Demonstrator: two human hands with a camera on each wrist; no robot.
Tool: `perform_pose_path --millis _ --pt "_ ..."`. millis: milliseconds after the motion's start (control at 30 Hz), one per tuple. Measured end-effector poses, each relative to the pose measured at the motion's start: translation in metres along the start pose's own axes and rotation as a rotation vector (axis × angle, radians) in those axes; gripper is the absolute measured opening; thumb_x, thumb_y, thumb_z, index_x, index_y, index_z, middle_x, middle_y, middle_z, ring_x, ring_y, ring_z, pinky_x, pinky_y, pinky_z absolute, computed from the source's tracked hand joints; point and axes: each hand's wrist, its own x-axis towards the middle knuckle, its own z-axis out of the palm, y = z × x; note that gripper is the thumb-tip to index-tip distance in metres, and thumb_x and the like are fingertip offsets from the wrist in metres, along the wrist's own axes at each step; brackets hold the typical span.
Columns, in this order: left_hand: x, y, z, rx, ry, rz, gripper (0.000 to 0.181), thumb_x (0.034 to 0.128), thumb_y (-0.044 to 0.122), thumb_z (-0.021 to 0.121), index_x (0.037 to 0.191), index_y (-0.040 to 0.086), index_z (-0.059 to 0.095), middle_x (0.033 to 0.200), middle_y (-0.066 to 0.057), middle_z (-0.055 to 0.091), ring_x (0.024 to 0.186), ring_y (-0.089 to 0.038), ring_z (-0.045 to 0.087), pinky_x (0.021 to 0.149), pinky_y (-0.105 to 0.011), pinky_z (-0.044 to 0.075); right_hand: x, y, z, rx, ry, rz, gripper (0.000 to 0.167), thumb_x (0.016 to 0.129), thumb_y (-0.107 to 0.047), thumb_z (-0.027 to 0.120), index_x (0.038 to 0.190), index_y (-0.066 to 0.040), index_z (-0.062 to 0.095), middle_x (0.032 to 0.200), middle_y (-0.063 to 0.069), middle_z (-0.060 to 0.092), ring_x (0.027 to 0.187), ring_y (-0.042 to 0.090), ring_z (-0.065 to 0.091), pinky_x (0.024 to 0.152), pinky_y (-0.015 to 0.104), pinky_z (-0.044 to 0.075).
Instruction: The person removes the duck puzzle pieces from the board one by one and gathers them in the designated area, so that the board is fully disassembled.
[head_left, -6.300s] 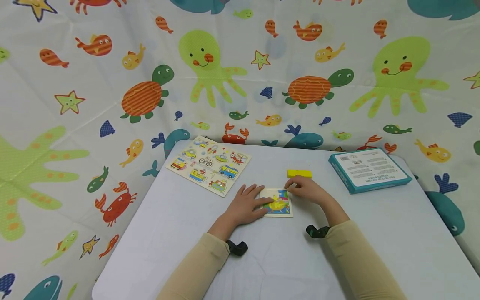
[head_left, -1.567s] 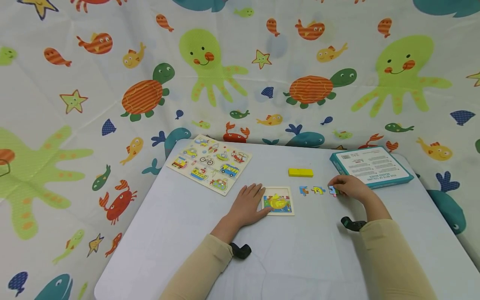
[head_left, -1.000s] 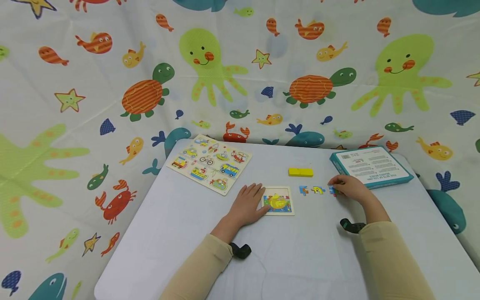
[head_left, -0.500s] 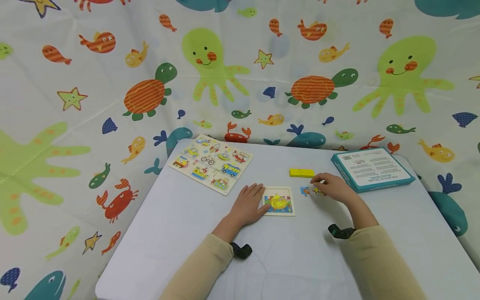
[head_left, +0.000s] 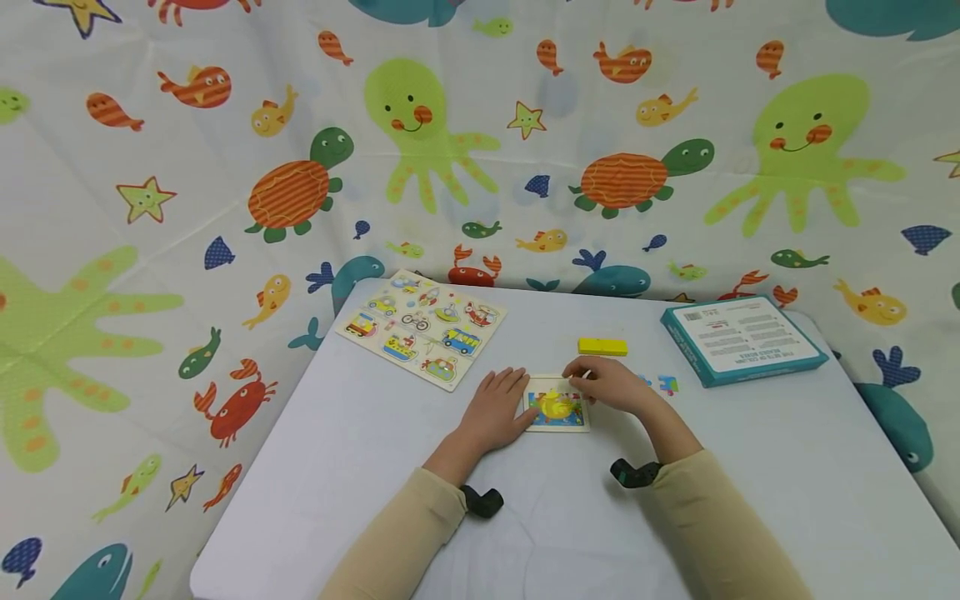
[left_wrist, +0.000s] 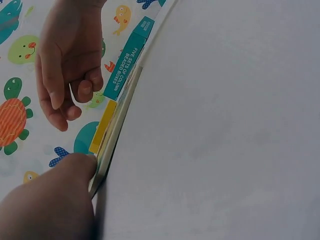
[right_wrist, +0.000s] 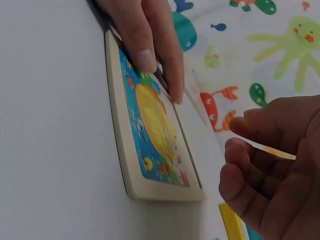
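Note:
A small wooden duck jigsaw puzzle (head_left: 557, 406) lies on the white table; the right wrist view shows its picture (right_wrist: 157, 125) inside a pale frame. My left hand (head_left: 491, 414) rests flat along its left side, fingers straight, thumb on the lower left of the picture. Over the top right corner hovers my right hand (head_left: 611, 385), its fingers loosely bent. Both wrist views show nothing between those fingers. One loose puzzle piece (head_left: 667, 384) lies to the right, and a sliver of another shows beside my right hand, which hides the rest of the row.
Behind the puzzle lies a yellow block (head_left: 602, 347). A vehicle picture board (head_left: 420, 329) sits at the back left, and a teal box (head_left: 742, 340) at the back right. A sea-animal cloth (head_left: 480, 150) hangs behind the table (head_left: 360, 467).
Since 6.3 s ago, three puzzle pieces have been laid in a row to the right. My right hand has let go of the rightmost and moved left to the puzzle. The left hand stays.

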Motion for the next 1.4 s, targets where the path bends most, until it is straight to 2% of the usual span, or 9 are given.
perform_pose_path --millis 400,667,833,1067,1400 --pt "0.003 -0.003 0.005 0.001 0.029 0.007 0.069 0.1 0.056 0.043 0.154 0.015 0.035 0.161 -0.001 0.033 0.151 -0.022 0.025 0.125 -0.047 0.018 0.022 -0.016 0.029 -0.089 -0.047 -0.043 0.02 0.096 -0.024 0.062 0.113 -0.018 0.069 0.101 0.001 0.064 0.088 0.018 0.056 0.074 0.028 0.051" --pt "0.002 -0.003 0.006 -0.001 0.037 0.015 0.069 0.0997 0.057 0.043 0.154 0.015 0.036 0.16 -0.001 0.034 0.151 -0.022 0.026 0.125 -0.046 0.019 0.024 -0.016 0.035 -0.121 -0.048 -0.054 0.018 0.095 -0.022 0.064 0.111 -0.015 0.07 0.096 0.001 0.065 0.083 0.016 0.056 0.071 0.028 0.05" --pt "0.001 -0.003 0.006 0.01 0.035 0.017 0.069 0.0995 0.057 0.043 0.154 0.014 0.036 0.16 -0.002 0.034 0.151 -0.023 0.027 0.124 -0.047 0.02 0.025 -0.013 0.039 -0.151 -0.043 -0.052 0.017 0.096 -0.02 0.061 0.11 -0.015 0.071 0.1 0.0 0.066 0.087 0.015 0.055 0.078 0.031 0.05" --pt "0.0 -0.001 0.002 0.002 0.025 0.01 0.069 0.0998 0.057 0.042 0.154 0.015 0.035 0.161 -0.001 0.033 0.151 -0.022 0.025 0.125 -0.046 0.018 0.027 -0.015 0.042 -0.133 -0.035 -0.034 0.017 0.097 -0.014 0.055 0.108 -0.014 0.069 0.106 0.003 0.066 0.091 0.018 0.055 0.085 0.037 0.051" --pt "-0.001 -0.001 0.001 0.008 0.033 0.011 0.07 0.0993 0.058 0.043 0.154 0.014 0.036 0.16 -0.001 0.034 0.151 -0.022 0.026 0.124 -0.047 0.019 0.029 -0.016 0.049 -0.142 -0.006 -0.031 0.016 0.099 -0.01 0.05 0.104 -0.013 0.065 0.102 0.003 0.064 0.091 0.02 0.054 0.088 0.039 0.049"
